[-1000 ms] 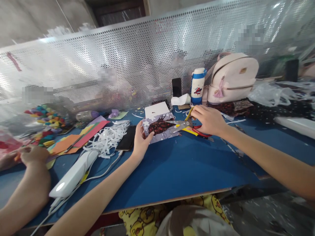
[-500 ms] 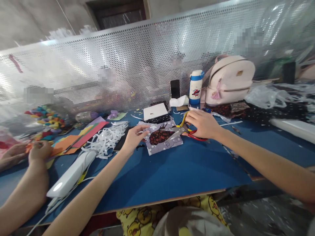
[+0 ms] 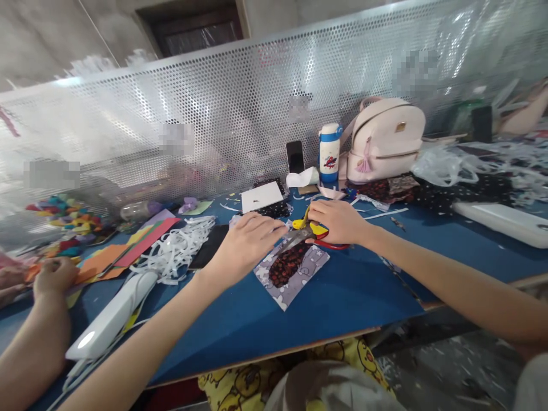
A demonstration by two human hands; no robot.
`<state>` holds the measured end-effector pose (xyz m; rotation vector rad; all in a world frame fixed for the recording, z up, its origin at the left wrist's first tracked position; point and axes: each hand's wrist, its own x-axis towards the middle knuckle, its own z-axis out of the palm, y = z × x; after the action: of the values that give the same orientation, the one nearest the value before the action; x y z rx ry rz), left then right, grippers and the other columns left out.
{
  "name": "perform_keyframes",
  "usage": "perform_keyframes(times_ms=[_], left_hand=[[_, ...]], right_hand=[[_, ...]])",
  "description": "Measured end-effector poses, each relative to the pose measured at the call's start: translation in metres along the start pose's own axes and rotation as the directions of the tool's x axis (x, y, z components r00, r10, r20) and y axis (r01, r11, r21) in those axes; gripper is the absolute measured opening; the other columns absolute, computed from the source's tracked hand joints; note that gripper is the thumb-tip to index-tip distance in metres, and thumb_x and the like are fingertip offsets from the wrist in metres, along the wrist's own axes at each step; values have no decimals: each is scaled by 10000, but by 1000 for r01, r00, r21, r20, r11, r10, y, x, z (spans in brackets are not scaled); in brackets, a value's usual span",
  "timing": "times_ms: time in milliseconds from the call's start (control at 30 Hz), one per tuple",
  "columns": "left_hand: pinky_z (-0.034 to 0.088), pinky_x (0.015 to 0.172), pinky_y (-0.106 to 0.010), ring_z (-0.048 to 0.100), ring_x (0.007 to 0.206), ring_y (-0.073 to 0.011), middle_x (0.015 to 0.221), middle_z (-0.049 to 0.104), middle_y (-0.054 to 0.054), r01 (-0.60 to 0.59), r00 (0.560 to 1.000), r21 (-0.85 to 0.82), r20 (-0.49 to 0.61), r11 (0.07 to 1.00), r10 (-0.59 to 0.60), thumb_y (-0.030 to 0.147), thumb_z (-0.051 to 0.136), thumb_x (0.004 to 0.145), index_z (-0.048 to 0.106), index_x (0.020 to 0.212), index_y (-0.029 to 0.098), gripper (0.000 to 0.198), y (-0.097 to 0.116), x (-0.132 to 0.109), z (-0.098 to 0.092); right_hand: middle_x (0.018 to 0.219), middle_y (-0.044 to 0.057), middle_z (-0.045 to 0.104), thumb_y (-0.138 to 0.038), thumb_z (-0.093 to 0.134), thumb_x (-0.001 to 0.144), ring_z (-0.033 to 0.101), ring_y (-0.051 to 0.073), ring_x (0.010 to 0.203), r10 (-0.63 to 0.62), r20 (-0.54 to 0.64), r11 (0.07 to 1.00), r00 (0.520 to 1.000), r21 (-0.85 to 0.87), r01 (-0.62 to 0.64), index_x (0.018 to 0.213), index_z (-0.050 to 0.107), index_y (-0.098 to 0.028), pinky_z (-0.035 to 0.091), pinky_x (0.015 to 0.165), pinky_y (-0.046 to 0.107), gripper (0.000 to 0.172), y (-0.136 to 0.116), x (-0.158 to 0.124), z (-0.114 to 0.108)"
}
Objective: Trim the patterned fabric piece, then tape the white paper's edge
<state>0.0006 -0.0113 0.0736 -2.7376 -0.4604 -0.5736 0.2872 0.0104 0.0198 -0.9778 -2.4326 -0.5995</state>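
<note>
A piece of grey-lilac fabric (image 3: 314, 271) with a pale print is turned with one corner toward me. On it lies a rounded dark cloth piece with a red pattern (image 3: 285, 268). My left hand (image 3: 250, 245) is closed on the far left edge of the grey fabric, fingers extended over it and the thumb hidden. In my right hand (image 3: 336, 220) are scissors (image 3: 299, 235) with yellow and red handles. Their blades point left and lie over the far part of the fabric, close to my left fingertips. Whether the blades touch the cloth, I cannot tell.
Behind the fabric are a white card (image 3: 262, 197), a phone (image 3: 294, 156), a bottle (image 3: 329, 151) and a backpack (image 3: 385, 140). To the left lie white strips (image 3: 180, 251), coloured sheets (image 3: 137, 251), a white power strip (image 3: 113, 317) and another person's hand (image 3: 53, 279).
The grey fabric has turned, bringing a corner toward me. My left hand has moved right and further over its edge. The scissors have shifted to the fabric's far side.
</note>
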Motion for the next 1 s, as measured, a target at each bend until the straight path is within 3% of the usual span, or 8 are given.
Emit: perform_keyframes(times_ms=[67, 167, 467, 767, 1000], left_hand=[[479, 997, -458, 641, 1114, -259, 1226, 703, -100, -116, 993, 131, 2, 985, 116, 153, 469, 1024, 610, 1274, 124, 289, 3, 6, 5], [509, 941, -424, 676, 1029, -229, 1146, 735, -81, -149, 984, 154, -77, 977, 163, 152, 453, 1033, 645, 1193, 128, 251, 1, 10, 16], [538, 822, -339, 712, 924, -174, 1050, 776, -33, -147, 951, 130, -254, 981, 176, 169, 511, 1023, 695, 1058, 176, 187, -11, 14, 27], [557, 784, -338, 732, 926, -194, 1034, 778, -61, -156, 939, 122, -289, 980, 185, 135, 537, 998, 698, 1048, 149, 170, -18, 14, 23], [557, 784, -344, 730, 907, -197, 1013, 779, -68, -131, 940, 125, -299, 983, 164, 160, 518, 1010, 710, 1032, 159, 193, -29, 14, 19]], right_hand=[[927, 76, 628, -684, 550, 882, 604, 220, 840, 18, 20, 1000, 1000, 19, -19, 814, 600, -178, 410, 648, 334, 513, -1, 0, 0], [932, 67, 626, -672, 560, 883, 605, 213, 843, 40, 31, 998, 999, 48, -41, 813, 587, -186, 398, 640, 326, 491, -1, 0, 1], [937, 58, 624, -666, 608, 853, 608, 201, 842, 106, 68, 980, 992, 164, -116, 817, 567, -195, 397, 629, 307, 475, -4, 0, 0], [949, 58, 627, -567, 611, 870, 602, 194, 841, 145, 54, 967, 988, 202, -153, 806, 548, -205, 396, 637, 299, 373, 0, -1, 1], [917, 52, 622, -608, 608, 867, 608, 200, 861, 164, 29, 967, 986, 192, -167, 804, 553, -208, 394, 637, 291, 409, 8, -3, 2]])
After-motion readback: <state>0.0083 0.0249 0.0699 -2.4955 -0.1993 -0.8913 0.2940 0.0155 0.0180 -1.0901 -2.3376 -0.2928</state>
